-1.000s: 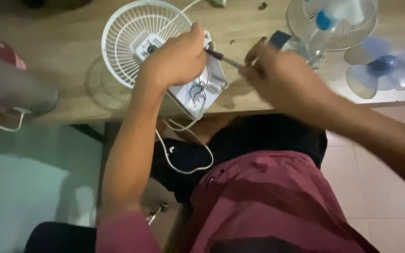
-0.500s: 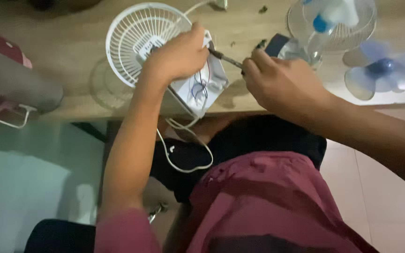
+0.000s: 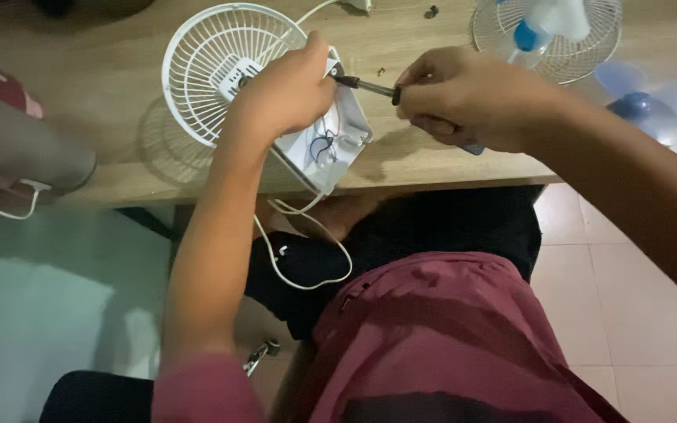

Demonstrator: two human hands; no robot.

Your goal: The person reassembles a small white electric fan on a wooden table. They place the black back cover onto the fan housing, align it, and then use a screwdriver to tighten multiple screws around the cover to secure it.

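Small white fan opened up at the desk's near edge, both hands on it.

Left to right: the white fan grille (image 3: pixel 213 66) lies on the wooden desk (image 3: pixel 103 117); the left hand (image 3: pixel 284 90) closes its grip over the fan's open base (image 3: pixel 331 145) — wires showing, white cord (image 3: pixel 307 258) hanging off the edge. The right hand (image 3: pixel 456 94) pinches a screwdriver (image 3: pixel 362 84), tip at the base; a blue fan blade (image 3: pixel 640 106) lies near the right edge.
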